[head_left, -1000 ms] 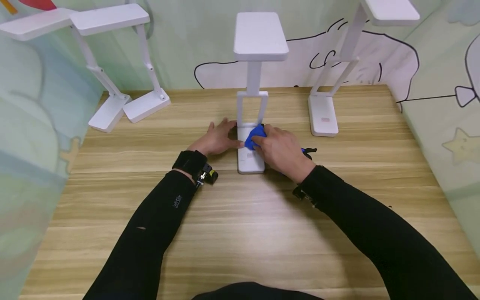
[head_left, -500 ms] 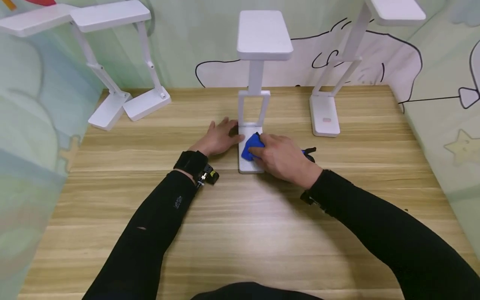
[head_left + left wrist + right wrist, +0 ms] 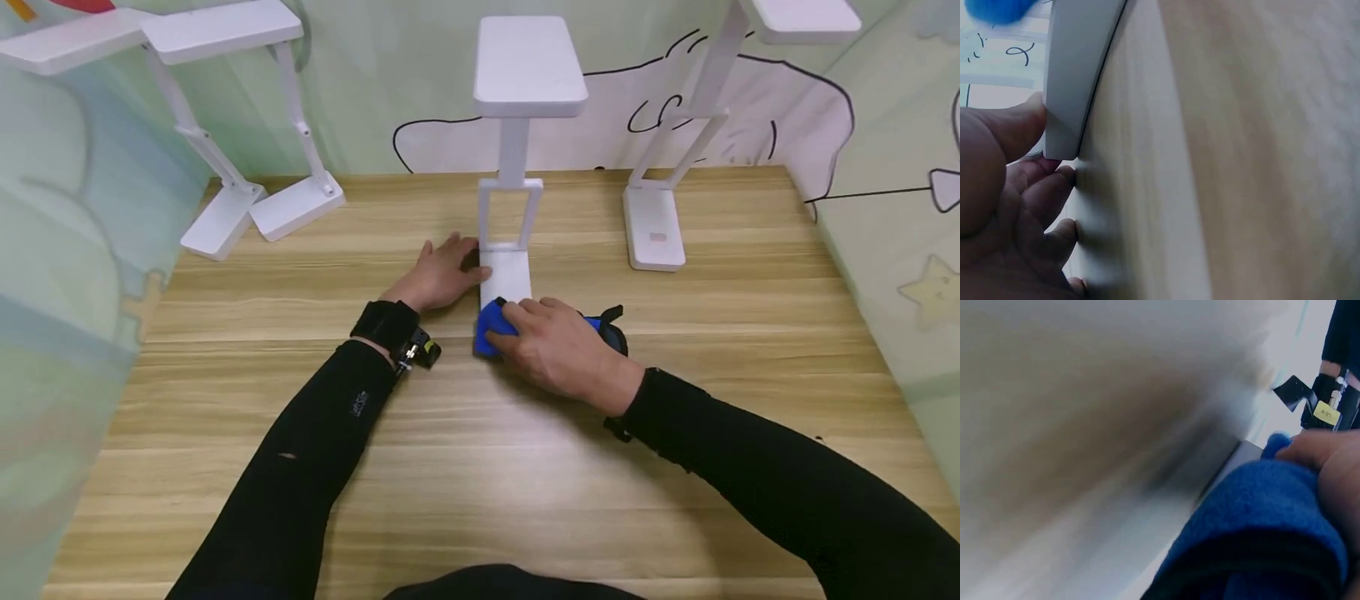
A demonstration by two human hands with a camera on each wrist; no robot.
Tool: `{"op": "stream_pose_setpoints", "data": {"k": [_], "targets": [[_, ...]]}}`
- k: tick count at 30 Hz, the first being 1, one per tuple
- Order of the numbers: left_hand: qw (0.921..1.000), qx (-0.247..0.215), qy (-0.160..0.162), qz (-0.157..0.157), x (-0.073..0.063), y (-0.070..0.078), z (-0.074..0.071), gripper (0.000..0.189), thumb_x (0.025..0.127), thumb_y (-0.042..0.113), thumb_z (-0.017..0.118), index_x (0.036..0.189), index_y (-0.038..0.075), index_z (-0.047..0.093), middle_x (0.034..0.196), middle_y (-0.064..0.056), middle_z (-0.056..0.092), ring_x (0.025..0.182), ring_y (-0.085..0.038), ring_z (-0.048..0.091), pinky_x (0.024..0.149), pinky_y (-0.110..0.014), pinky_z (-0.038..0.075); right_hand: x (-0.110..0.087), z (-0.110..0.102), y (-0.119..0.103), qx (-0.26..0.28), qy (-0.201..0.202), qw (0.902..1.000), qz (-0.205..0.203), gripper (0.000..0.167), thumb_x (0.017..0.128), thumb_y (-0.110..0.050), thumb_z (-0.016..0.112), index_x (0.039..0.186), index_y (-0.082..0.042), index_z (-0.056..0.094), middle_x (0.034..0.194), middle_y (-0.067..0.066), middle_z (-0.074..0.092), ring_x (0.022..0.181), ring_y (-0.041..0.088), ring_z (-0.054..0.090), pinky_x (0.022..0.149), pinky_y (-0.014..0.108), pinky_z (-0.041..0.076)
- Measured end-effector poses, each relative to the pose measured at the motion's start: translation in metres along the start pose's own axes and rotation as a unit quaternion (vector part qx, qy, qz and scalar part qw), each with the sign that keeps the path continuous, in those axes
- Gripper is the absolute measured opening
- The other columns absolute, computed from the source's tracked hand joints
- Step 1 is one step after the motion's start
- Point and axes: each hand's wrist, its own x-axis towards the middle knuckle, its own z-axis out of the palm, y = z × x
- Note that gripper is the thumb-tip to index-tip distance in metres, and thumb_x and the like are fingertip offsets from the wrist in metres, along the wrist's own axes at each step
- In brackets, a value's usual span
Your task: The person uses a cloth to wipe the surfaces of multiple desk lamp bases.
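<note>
Your wood-grain counter point(image 3: 465, 475) carries 4 white lamps. The middle lamp point(image 3: 513, 154) stands at 12 o'clock in your head view, its flat base point(image 3: 507, 273) pointing toward you. The right lamp point(image 3: 716, 75) stands at 2 o'clock; the outer lamp point(image 3: 193, 133) and the inner lamp point(image 3: 302, 127) share 10 o'clock, their bases just beside each other. Your right hand point(image 3: 562, 354) sits at 4 o'clock from the middle base, its grip curled firmly round cloth. Your left hand point(image 3: 437, 275) lies at that base's 9 o'clock edge, its grip loose and part-spread, thumb touching the base. Your blue cloth point(image 3: 491, 329) covers the base's 6 o'clock end.
</note>
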Motion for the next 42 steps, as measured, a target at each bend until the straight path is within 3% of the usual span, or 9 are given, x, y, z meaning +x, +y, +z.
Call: {"op": "stream_pose_setpoints", "data": {"k": [5, 12, 18, 21, 24, 28, 32, 35, 42], "targets": [[0.9999, 0.0, -0.009, 0.006, 0.002, 0.003, 0.0, 0.067, 0.102, 0.047, 0.049, 0.157, 0.015, 0.029, 0.165, -0.008, 0.027, 0.157, -0.024, 0.006, 0.127, -0.048, -0.007, -0.006, 0.005, 0.023, 0.045, 0.009, 0.9988, -0.013, 0.028, 0.09, -0.034, 0.071, 0.114, -0.021, 0.074, 0.087, 0.007, 0.054, 0.071, 0.019, 0.049, 0.062, 0.032, 0.047], [0.9999, 0.01, -0.005, 0.008, 0.0, 0.003, -0.001, 0.065, 0.102, 0.045, 0.048, 0.157, 0.016, 0.028, 0.164, -0.008, 0.029, 0.158, -0.023, 0.005, 0.126, -0.049, -0.008, 0.021, 0.016, 0.065, 0.048, -0.019, 0.993, 0.106, 0.033, 0.095, -0.032, 0.066, 0.124, -0.016, 0.07, 0.1, 0.014, 0.063, 0.081, 0.023, 0.058, 0.07, 0.038, 0.056], [0.9999, 0.01, -0.001, 0.006, -0.003, 0.002, -0.001, 0.065, 0.102, 0.045, 0.048, 0.157, 0.016, 0.029, 0.164, -0.007, 0.03, 0.158, -0.023, 0.006, 0.126, -0.049, -0.007, 0.017, 0.019, 0.055, 0.103, -0.057, 0.9624, 0.245, 0.041, 0.1, -0.035, 0.056, 0.138, -0.018, 0.061, 0.105, 0.017, 0.062, 0.073, 0.024, 0.06, 0.055, 0.038, 0.052], [0.9999, 0.012, -0.001, 0.004, -0.003, 0.003, -0.001, 0.066, 0.102, 0.047, 0.048, 0.157, 0.016, 0.029, 0.164, -0.006, 0.03, 0.158, -0.023, 0.006, 0.127, -0.049, -0.007, 0.007, 0.016, 0.043, 0.123, -0.056, 0.9531, 0.271, 0.042, 0.1, -0.035, 0.055, 0.138, -0.017, 0.06, 0.1, 0.018, 0.062, 0.066, 0.023, 0.057, 0.051, 0.038, 0.049], [0.9999, 0.017, -0.002, 0.002, -0.003, 0.003, -0.001, 0.066, 0.102, 0.047, 0.048, 0.157, 0.015, 0.029, 0.164, -0.007, 0.029, 0.158, -0.023, 0.007, 0.127, -0.05, -0.006, -0.006, 0.012, 0.03, 0.108, -0.041, 0.9656, 0.233, 0.042, 0.098, -0.034, 0.059, 0.136, -0.016, 0.062, 0.095, 0.018, 0.061, 0.06, 0.02, 0.053, 0.05, 0.036, 0.05], [0.9999, 0.016, 0.0, -0.001, -0.001, 0.004, 0.001, 0.066, 0.102, 0.047, 0.048, 0.157, 0.014, 0.028, 0.164, -0.007, 0.028, 0.157, -0.022, 0.007, 0.127, -0.048, -0.006, -0.022, 0.007, 0.012, 0.054, -0.011, 0.9914, 0.119, 0.039, 0.093, -0.036, 0.067, 0.128, -0.019, 0.068, 0.092, 0.014, 0.057, 0.064, 0.018, 0.051, 0.053, 0.034, 0.051], [0.9999, 0.011, 0.001, 0.001, 0.001, 0.004, 0.002, 0.067, 0.102, 0.047, 0.048, 0.157, 0.014, 0.029, 0.164, -0.007, 0.028, 0.157, -0.022, 0.007, 0.127, -0.049, -0.006, -0.022, 0.004, -0.005, 0.026, 0.016, 0.9991, 0.031, 0.029, 0.091, -0.043, 0.067, 0.106, -0.017, 0.07, 0.09, 0.008, 0.054, 0.068, 0.02, 0.051, 0.059, 0.034, 0.048], [1.0, 0.006, -0.002, 0.002, 0.001, 0.004, 0.002, 0.067, 0.102, 0.047, 0.049, 0.156, 0.014, 0.029, 0.164, -0.008, 0.028, 0.157, -0.023, 0.007, 0.127, -0.049, -0.006, -0.014, 0.006, -0.013, 0.017, 0.017, 0.9995, 0.022, 0.027, 0.094, -0.042, 0.065, 0.095, -0.015, 0.066, 0.089, 0.006, 0.053, 0.067, 0.021, 0.052, 0.059, 0.034, 0.047], [1.0, -0.001, -0.003, -0.005, 0.0, 0.005, 0.0, 0.066, 0.101, 0.046, 0.051, 0.156, 0.016, 0.03, 0.164, -0.009, 0.028, 0.157, -0.023, 0.007, 0.127, -0.048, -0.007, -0.011, 0.007, -0.016, 0.025, -0.007, 0.9947, 0.1, 0.026, 0.092, -0.032, 0.067, 0.1, -0.01, 0.057, 0.087, 0.006, 0.054, 0.065, 0.02, 0.056, 0.059, 0.034, 0.052]]}}
